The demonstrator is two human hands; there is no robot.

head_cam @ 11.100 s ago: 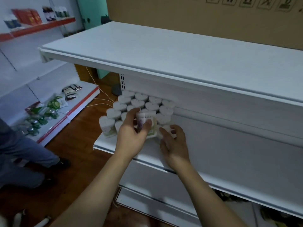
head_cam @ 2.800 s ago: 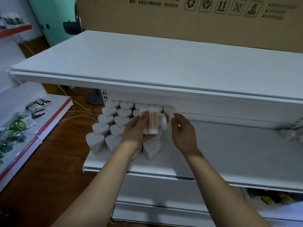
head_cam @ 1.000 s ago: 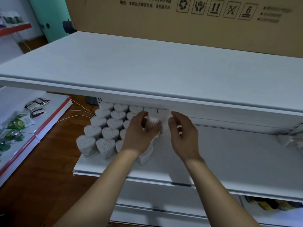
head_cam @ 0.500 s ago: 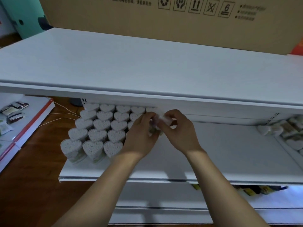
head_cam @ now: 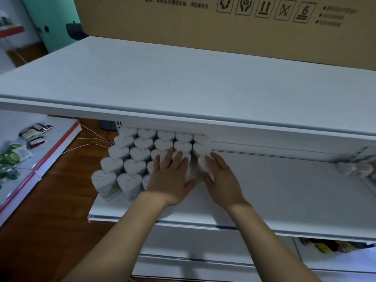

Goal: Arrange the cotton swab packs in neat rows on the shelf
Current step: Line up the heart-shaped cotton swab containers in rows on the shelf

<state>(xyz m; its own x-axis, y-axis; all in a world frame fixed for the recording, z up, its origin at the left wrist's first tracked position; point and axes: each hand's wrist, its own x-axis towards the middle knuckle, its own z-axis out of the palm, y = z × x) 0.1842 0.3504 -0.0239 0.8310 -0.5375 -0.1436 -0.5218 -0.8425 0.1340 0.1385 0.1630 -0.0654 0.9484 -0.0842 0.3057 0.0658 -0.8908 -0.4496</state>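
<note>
Both hands (head_cam: 171, 180) now lie flat, seemingly hiding front packs (head_cam: 140, 154).

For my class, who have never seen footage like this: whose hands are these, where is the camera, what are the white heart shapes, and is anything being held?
A camera worn on a person's head looks down at their own bare hands. The heart shapes are cotton swab packs standing upright in rows on the left part of a white shelf. The left hand lies flat with straight fingers on the packs. The right hand presses the right side of the group. Neither hand lifts a pack. A cardboard box stands on the upper shelf.
</note>
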